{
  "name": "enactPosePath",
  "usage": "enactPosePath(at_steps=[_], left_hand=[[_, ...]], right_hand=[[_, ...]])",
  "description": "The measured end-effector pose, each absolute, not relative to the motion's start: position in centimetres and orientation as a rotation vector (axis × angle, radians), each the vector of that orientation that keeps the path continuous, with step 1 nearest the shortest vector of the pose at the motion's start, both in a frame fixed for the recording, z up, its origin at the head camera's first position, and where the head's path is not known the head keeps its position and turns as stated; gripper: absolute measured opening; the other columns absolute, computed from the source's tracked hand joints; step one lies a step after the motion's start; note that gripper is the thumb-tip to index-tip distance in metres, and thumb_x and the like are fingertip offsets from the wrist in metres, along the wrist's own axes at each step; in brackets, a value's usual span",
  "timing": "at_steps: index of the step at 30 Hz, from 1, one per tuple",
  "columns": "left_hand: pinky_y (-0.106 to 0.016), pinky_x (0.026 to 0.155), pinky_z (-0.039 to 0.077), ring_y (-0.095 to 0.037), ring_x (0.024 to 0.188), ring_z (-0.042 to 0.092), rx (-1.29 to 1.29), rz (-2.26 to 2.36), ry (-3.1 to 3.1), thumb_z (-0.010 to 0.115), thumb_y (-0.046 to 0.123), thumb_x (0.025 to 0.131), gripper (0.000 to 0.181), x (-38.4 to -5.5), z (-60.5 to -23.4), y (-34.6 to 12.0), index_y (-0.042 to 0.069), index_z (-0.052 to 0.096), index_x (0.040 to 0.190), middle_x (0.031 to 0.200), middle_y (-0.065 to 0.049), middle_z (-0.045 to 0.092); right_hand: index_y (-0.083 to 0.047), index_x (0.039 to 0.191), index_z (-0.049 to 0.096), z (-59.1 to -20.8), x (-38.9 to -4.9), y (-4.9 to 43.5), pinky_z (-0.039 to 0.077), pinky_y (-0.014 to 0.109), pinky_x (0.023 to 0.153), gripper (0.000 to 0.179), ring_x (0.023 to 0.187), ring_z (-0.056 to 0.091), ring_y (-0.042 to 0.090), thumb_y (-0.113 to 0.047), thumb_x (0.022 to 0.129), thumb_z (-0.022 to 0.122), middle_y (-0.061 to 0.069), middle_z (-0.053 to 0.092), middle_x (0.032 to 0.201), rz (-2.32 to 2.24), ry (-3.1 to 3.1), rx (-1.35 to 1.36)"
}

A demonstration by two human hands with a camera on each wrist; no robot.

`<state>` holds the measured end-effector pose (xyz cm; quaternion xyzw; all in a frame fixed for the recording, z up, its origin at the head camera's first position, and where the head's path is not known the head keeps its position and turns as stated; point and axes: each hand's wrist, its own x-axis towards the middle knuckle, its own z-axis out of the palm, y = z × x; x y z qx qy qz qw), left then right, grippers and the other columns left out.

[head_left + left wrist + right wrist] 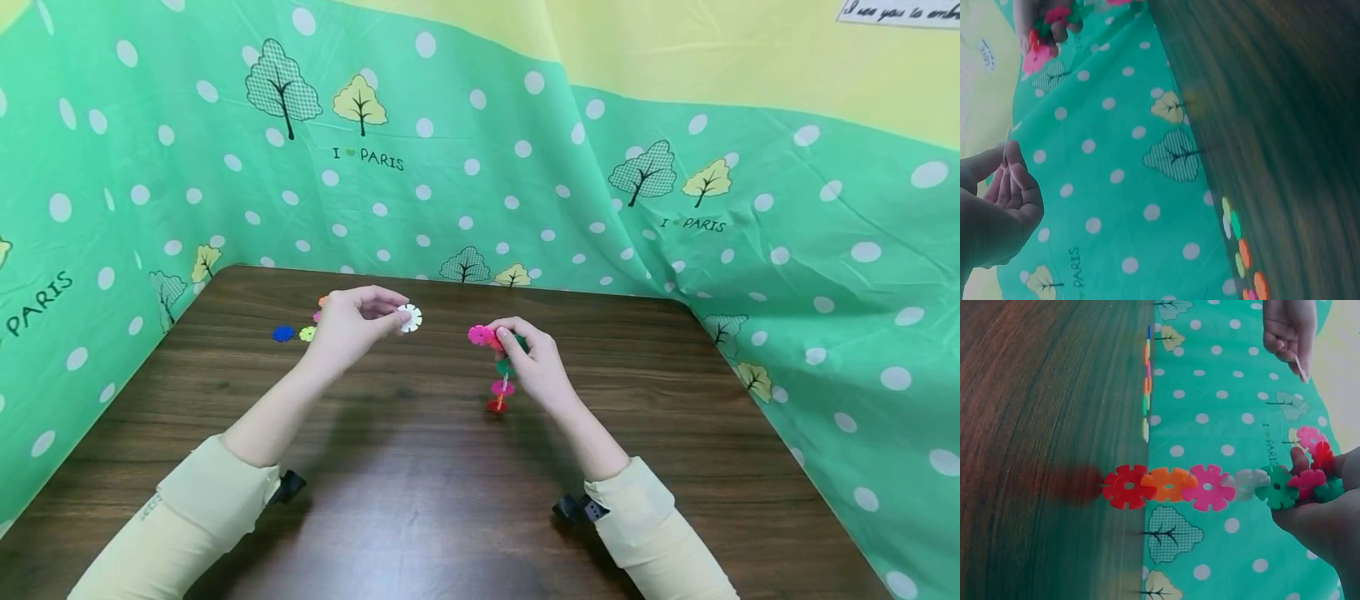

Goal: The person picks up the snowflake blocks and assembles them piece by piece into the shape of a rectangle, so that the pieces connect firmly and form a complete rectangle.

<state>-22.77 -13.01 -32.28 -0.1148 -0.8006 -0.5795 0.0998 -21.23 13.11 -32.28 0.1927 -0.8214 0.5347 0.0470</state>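
My left hand (352,327) pinches a white snowflake disc (410,317) between thumb and fingertips, raised over the table. In the left wrist view that disc (1007,139) shows edge-on. To its right, my right hand (536,360) grips a chain of linked snowflake discs near its upper end. A pink disc (479,335) sticks out from the fingers toward the white one, with a gap between them. Below the hand the rest of the chain (1208,486) hangs down: green, clear, pink, orange and red discs. My fingers partly hide the upper discs.
Loose discs lie at the table's far left, partly behind my left hand, among them a blue disc (283,333) and a yellow-green disc (307,333). The dark wooden table (420,500) ends at a green dotted curtain (480,192).
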Motion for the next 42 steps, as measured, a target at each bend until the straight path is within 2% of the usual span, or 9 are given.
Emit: enactPosePath(at_steps=[5,9,12,16,19,24,35,39,42], left_hand=[[-0.028,0.064,0.057,-0.02,0.07,0.07,-0.315,-1.851,-2.348,0.076,0.014,0.08,0.023,-22.7,-32.7,-11.7,0.001,0.069,0.098,0.087,-0.014,0.072],[-0.032,0.065,0.057,-0.019,0.068,0.07,-0.293,-1.934,-2.337,0.075,0.012,0.08,0.023,-22.7,-33.2,-10.8,-0.001,0.068,0.098,0.088,-0.016,0.071],[-0.035,0.067,0.058,-0.023,0.07,0.07,-0.276,-1.979,-2.331,0.075,0.012,0.081,0.022,-22.7,-33.5,-10.3,-0.001,0.068,0.096,0.087,-0.015,0.071],[-0.035,0.067,0.057,-0.025,0.071,0.071,-0.265,-2.037,-2.307,0.074,0.012,0.081,0.021,-22.7,-33.8,-9.5,-0.001,0.068,0.096,0.085,-0.013,0.072],[-0.032,0.064,0.057,-0.02,0.069,0.07,-0.268,-2.087,-2.267,0.073,0.01,0.082,0.021,-22.9,-34.1,-8.9,-0.001,0.068,0.098,0.084,-0.013,0.072],[-0.03,0.06,0.057,-0.016,0.064,0.069,-0.27,-2.168,-2.18,0.072,0.006,0.082,0.021,-23.0,-34.5,-8.0,-0.004,0.068,0.1,0.083,-0.014,0.072],[-0.03,0.061,0.057,-0.017,0.063,0.069,-0.239,-2.216,-2.139,0.072,0.004,0.082,0.018,-22.8,-34.3,-7.2,-0.006,0.068,0.096,0.08,-0.014,0.071],[-0.031,0.062,0.057,-0.017,0.063,0.069,-0.218,-2.198,-2.159,0.073,0.005,0.081,0.018,-22.9,-34.3,-7.2,-0.005,0.068,0.095,0.081,-0.015,0.071],[-0.031,0.063,0.058,-0.017,0.063,0.069,-0.223,-2.198,-2.153,0.073,0.006,0.081,0.018,-22.8,-34.4,-7.0,-0.005,0.069,0.094,0.082,-0.015,0.071]], right_hand=[[-0.001,0.109,0.062,-32.4,-21.2,13.1,0.051,0.048,0.061,0.02,0.067,0.054,0.05,-0.014,0.097,0.054,0.028,0.058,0.083,1.658,-2.496,0.572],[-0.003,0.107,0.064,-32.5,-21.1,13.1,0.05,0.032,0.058,0.019,0.066,0.053,0.046,-0.016,0.093,0.06,0.022,0.06,0.081,1.641,-2.483,0.568],[-0.003,0.105,0.064,-32.5,-21.1,13.1,0.043,0.023,0.052,0.018,0.061,0.05,0.036,-0.015,0.091,0.063,0.02,0.058,0.078,1.626,-2.469,0.583],[-0.002,0.102,0.064,-32.6,-21.0,13.0,0.041,0.022,0.049,0.017,0.057,0.047,0.018,-0.014,0.091,0.063,0.014,0.058,0.078,1.616,-2.45,0.606],[-0.001,0.101,0.065,-32.7,-21.0,12.9,0.041,0.022,0.051,0.015,0.06,0.047,0.011,-0.013,0.09,0.064,0.012,0.06,0.082,1.603,-2.432,0.627],[-0.002,0.1,0.066,-32.8,-21.0,12.8,0.041,0.022,0.054,0.014,0.064,0.048,0.017,-0.011,0.09,0.065,0.011,0.062,0.087,1.585,-2.422,0.641],[-0.001,0.1,0.065,-32.8,-20.9,12.6,0.044,0.022,0.057,0.015,0.07,0.051,0.033,-0.012,0.089,0.065,0.013,0.063,0.088,1.561,-2.422,0.67],[-0.001,0.099,0.065,-32.7,-20.8,12.4,0.045,0.023,0.06,0.015,0.07,0.053,0.026,-0.012,0.089,0.065,0.013,0.065,0.09,1.518,-2.425,0.689],[-0.001,0.099,0.065,-32.6,-20.7,12.3,0.048,0.028,0.063,0.014,0.07,0.053,0.022,-0.011,0.089,0.065,0.012,0.066,0.091,1.502,-2.415,0.711]])
